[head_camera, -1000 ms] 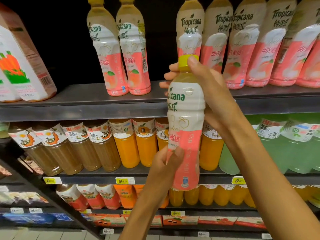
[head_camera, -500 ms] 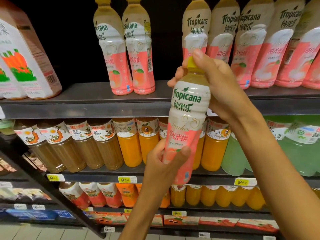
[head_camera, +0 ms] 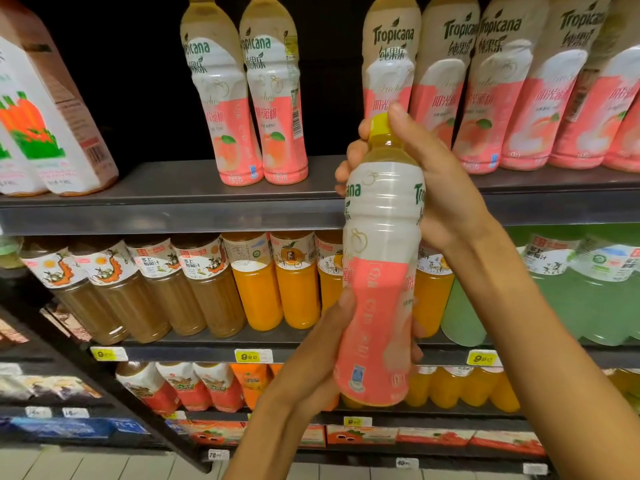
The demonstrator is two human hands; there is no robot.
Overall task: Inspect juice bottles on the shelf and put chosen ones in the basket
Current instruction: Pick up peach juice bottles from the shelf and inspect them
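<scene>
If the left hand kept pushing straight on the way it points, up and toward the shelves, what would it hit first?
Probably the orange juice bottles on the middle shelf, right behind the held bottle that the left hand grips low down. Depth is unclear, so the gap to them cannot be judged.

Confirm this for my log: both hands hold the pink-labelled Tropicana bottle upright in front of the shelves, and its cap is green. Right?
Not quite. The cap is yellow, not green, as the head view shows. The rest stands: left hand and right hand hold the Tropicana bottle upright before the shelves.
</scene>
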